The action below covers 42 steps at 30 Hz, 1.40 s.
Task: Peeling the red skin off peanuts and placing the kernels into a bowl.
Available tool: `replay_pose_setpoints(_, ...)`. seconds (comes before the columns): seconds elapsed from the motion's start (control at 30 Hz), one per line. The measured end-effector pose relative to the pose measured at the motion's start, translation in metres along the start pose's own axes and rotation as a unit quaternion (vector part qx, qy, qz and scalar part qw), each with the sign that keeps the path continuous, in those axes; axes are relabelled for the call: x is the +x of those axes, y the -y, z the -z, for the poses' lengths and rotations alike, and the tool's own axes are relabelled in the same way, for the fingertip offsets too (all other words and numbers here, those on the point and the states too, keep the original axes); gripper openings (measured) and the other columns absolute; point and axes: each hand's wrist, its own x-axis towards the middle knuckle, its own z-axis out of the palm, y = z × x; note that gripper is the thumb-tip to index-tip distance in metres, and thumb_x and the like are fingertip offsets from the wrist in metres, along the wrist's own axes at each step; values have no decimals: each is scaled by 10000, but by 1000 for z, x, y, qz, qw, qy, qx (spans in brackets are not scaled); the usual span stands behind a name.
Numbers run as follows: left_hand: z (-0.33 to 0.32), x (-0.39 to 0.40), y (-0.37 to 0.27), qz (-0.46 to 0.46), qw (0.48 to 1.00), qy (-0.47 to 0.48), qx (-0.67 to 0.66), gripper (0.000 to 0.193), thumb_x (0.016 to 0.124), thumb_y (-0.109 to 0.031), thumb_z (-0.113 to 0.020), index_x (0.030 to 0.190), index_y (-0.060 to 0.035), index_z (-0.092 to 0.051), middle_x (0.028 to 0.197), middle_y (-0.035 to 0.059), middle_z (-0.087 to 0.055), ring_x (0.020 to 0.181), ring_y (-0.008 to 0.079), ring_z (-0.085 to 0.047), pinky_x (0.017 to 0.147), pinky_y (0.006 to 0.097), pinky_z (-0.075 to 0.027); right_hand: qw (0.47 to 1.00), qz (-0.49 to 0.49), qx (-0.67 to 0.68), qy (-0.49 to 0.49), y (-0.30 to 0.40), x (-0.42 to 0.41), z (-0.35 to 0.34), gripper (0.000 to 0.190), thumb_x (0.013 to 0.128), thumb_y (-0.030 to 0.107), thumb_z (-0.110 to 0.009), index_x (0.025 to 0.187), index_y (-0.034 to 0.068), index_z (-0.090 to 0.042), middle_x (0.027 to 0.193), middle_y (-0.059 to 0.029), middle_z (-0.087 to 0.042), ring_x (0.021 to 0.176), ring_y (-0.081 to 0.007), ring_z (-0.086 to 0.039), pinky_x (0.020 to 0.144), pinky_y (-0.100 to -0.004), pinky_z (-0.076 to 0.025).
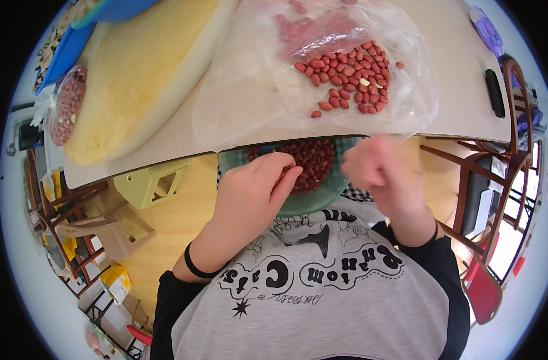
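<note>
My left hand (256, 182) is over the left part of a green plastic bowl (301, 204), its thumb and index finger close together; whether something is between them is hard to see. Many red-skinned peanuts (316, 164) lie in the bowl, which sits on my lap, partly under the table edge. My right hand (375, 168), blurred, is raised at the bowl's right side with its fingers curled; what it holds is unclear. Beyond my hands, a clear plastic bag (251, 103) lies flat on the table with loose red peanuts (339, 81) on or in it.
A large yellowish cutting board (143, 81) lies on the left of the table (463, 103). Next to it are a tied bag of peanuts (66, 105) and a blue tray (69, 56). A black object (494, 93) lies at the right. A plastic stool (152, 182) and chairs stand around.
</note>
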Motion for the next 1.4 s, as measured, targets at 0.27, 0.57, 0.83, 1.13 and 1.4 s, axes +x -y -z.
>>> replay_pose_setpoints(0.27,-11,-1,3,-22,999,30,-2,111,816,-82,-652,882,-11,-597,728,113,-611,556,224,-593,520,290,-469,961,266,-29,-67,46,39,16,295,966,230,-359,733,49,-364,714,-18,-335,669,-149,-308,643,-273,-268)
replay_pose_setpoints(0.57,-13,-2,7,-23,999,47,15,112,814,-104,-649,867,-21,-596,744,117,-620,578,262,-597,522,329,-467,913,389,-28,-117,49,38,25,262,956,249,-321,827,30,-385,757,-45,-342,747,-184,-349,754,-317,-320)
replay_pose_setpoints(0.83,-17,-2,9,-25,998,56,35,111,812,-112,-652,869,-32,-601,737,117,-621,587,274,-599,520,334,-467,875,358,-292,-145,35,52,29,380,955,299,-314,1031,-17,-511,977,-144,-540,967,-259,-486,901,-391,-335)
replay_pose_setpoints(1.13,8,2,-4,-93,995,-13,-27,139,789,-95,-665,902,-36,-610,682,83,-585,534,231,-563,482,299,-439,932,224,-283,31,-8,-1,-7,195,912,82,-385,813,-2,-530,734,-95,-540,644,-181,-521,578,-289,-413)
replay_pose_setpoints(1.4,-6,6,-5,-153,987,-30,-35,198,783,-90,-657,972,-44,-620,652,64,-571,539,196,-576,465,293,-441,942,-312,124,-4,-62,12,-26,407,982,413,-321,897,80,-538,695,-8,-514,578,-111,-465,496,-229,-359)
